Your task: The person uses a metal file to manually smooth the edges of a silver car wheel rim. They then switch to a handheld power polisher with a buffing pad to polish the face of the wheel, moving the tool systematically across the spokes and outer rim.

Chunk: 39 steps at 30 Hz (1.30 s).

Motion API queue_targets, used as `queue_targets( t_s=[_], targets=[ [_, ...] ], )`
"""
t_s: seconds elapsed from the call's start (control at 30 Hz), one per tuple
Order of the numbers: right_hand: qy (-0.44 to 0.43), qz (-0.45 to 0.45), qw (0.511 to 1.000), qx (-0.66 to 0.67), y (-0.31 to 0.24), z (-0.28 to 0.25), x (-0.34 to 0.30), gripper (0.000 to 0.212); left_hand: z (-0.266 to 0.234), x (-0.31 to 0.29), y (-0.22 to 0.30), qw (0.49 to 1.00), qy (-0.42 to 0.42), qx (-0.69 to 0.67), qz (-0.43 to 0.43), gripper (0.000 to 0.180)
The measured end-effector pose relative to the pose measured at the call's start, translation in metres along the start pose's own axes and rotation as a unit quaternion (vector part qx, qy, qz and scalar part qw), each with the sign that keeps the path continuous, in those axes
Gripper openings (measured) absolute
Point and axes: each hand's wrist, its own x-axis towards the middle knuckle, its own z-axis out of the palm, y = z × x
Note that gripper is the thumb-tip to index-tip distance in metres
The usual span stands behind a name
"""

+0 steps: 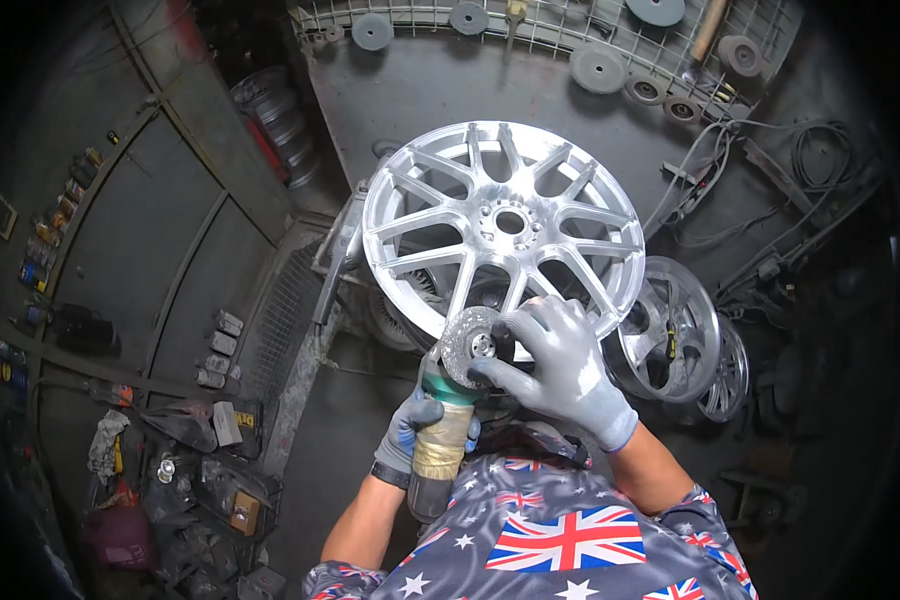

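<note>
My left hand, in a grey-blue glove, is wrapped round the taped body of an angle grinder with a green head. The grinder stands tilted with its worn grey abrasive disc facing up. My right hand, in a light grey glove, has its thumb and fingers closed at the right edge of the disc, by its centre nut. Just beyond both hands lies a bright silver alloy wheel with many split spokes, face up. The disc and my right fingers overlap its near rim in view; whether they touch it I cannot tell.
Two more alloy wheels lean low at the right. Spare discs hang on a wire rack at the back. Cables loop on the right wall. Bags and boxes clutter the lower left. Stacked rims stand at the back left.
</note>
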Motion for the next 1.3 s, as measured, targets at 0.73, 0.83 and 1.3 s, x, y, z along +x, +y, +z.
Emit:
queue_targets(
  t_s=[0.73, 0.83, 1.3],
  targets=[
    [0.012, -0.059, 0.998, -0.009, 0.002, 0.013, 0.004, 0.034, -0.011, 0.000, -0.001, 0.999, -0.004, -0.033, -0.016, 0.081],
    [-0.015, -0.102, 0.995, -0.001, 0.004, 0.010, 0.007, 0.046, -0.004, -0.001, -0.003, 0.999, 0.026, 0.027, 0.004, 0.072],
    [-0.011, -0.102, 0.995, 0.013, 0.016, 0.019, 0.015, 0.034, -0.029, 0.008, -0.007, 0.999, -0.033, -0.024, -0.015, 0.074]
  ],
)
